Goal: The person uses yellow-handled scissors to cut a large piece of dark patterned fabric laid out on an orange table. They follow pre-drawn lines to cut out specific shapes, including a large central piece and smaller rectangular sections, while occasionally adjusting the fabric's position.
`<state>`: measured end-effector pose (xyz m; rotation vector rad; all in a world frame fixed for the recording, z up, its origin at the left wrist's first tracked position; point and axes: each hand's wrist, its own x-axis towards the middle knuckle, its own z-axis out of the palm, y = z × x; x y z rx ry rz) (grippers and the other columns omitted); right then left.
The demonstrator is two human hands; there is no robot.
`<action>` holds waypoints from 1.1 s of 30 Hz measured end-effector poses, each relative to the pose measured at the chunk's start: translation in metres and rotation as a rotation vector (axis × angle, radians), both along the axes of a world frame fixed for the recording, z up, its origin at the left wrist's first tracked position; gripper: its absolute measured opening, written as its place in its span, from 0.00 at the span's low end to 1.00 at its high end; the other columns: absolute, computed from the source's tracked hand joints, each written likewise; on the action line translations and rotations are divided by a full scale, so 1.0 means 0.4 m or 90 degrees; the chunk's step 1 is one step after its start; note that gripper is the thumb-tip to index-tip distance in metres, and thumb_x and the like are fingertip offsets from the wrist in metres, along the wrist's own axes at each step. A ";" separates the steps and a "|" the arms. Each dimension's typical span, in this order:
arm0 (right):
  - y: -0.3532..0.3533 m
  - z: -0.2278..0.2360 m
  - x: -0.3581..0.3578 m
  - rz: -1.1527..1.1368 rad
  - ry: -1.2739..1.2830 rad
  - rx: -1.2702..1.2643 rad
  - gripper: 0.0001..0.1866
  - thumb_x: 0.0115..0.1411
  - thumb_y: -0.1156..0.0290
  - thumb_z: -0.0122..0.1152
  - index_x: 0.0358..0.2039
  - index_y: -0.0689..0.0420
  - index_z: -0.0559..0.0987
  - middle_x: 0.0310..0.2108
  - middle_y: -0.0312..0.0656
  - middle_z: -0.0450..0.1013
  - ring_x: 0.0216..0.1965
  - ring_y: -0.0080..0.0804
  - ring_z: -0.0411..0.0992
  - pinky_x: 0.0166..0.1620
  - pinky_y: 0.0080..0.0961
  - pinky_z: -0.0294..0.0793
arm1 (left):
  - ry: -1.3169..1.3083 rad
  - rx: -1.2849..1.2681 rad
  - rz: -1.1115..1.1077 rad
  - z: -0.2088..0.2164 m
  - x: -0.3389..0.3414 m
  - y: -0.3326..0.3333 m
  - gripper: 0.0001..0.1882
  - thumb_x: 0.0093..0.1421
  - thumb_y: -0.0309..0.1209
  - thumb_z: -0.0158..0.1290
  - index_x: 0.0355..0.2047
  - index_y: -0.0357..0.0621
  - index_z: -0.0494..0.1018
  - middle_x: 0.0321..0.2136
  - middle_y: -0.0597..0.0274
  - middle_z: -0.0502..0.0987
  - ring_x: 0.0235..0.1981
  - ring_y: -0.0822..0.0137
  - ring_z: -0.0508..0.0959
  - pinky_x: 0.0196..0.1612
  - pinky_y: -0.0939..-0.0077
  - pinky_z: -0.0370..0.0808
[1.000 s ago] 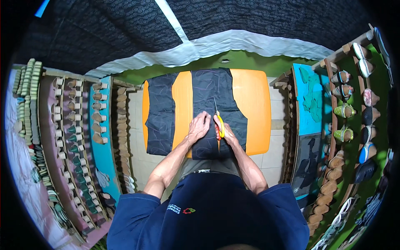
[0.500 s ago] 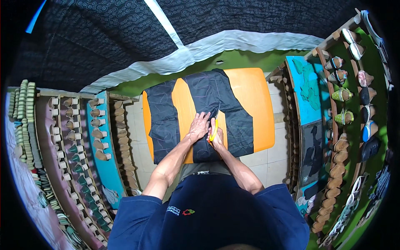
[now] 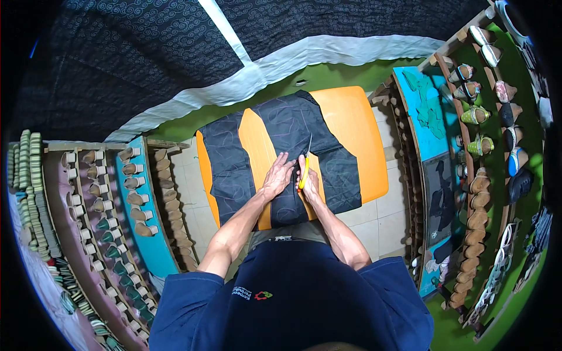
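Black fabric (image 3: 287, 120) with faint chalk-like curved lines lies across an orange table (image 3: 351, 120), cut into shapes with gaps where the orange shows. My left hand (image 3: 277, 176) rests flat on the middle piece, fingers stretched out and holding nothing. Just to its right, my right hand (image 3: 311, 182) grips yellow-handled scissors (image 3: 305, 174). Their blades point away from me, over the fabric beside an open gap. Whether the blades are closed on the cloth is too small to tell.
Racks of wooden shoe lasts (image 3: 140, 199) stand to the left, with rolled striped material (image 3: 34, 167) beyond. On the right are a blue shelf (image 3: 410, 111) with green scraps and a wall rack of shoes (image 3: 477, 115). A dark patterned curtain (image 3: 146, 64) hangs at the far side.
The whole view has shifted slightly. Against the fabric, the scissors and my right hand have moved a little to the right. My left hand stays flat on the cloth.
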<state>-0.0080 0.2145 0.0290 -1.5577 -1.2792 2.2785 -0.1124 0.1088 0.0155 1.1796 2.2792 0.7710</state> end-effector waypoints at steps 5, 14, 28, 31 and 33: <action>0.005 0.020 0.020 0.006 0.018 0.009 0.39 0.53 0.26 0.64 0.25 0.57 0.73 0.12 0.33 0.65 0.11 0.23 0.66 0.16 0.20 0.67 | 0.012 0.016 -0.002 -0.005 -0.002 -0.013 0.18 0.66 0.27 0.52 0.55 0.40 0.77 0.63 0.31 0.66 0.68 0.35 0.63 0.69 0.54 0.64; 0.113 0.038 0.088 0.177 -0.043 -0.006 0.38 0.50 0.26 0.66 0.25 0.55 0.74 0.16 0.31 0.66 0.14 0.20 0.67 0.18 0.20 0.71 | 0.002 0.004 -0.010 0.015 0.020 -0.056 0.16 0.66 0.27 0.52 0.53 0.40 0.78 0.62 0.33 0.69 0.67 0.37 0.65 0.69 0.54 0.64; 0.042 0.060 0.232 0.206 -0.081 -0.018 0.35 0.55 0.31 0.65 0.24 0.56 0.75 0.15 0.32 0.66 0.14 0.20 0.67 0.18 0.19 0.70 | 0.043 -0.122 0.039 0.089 0.083 0.047 0.44 0.55 0.46 0.62 0.69 0.47 0.62 0.70 0.42 0.57 0.70 0.41 0.56 0.68 0.42 0.59; 0.049 0.062 0.227 0.222 -0.072 -0.011 0.36 0.57 0.29 0.63 0.25 0.57 0.74 0.15 0.32 0.66 0.14 0.21 0.66 0.19 0.20 0.69 | 0.036 -0.135 0.022 0.039 0.098 0.084 0.44 0.59 0.41 0.58 0.74 0.49 0.53 0.75 0.45 0.44 0.76 0.41 0.42 0.71 0.31 0.47; 0.056 0.061 0.216 0.240 -0.070 -0.020 0.37 0.56 0.29 0.63 0.26 0.56 0.74 0.16 0.32 0.66 0.14 0.20 0.66 0.19 0.20 0.70 | 0.082 -0.169 0.029 -0.011 0.111 0.080 0.41 0.62 0.39 0.55 0.73 0.49 0.54 0.75 0.47 0.45 0.76 0.41 0.43 0.71 0.31 0.48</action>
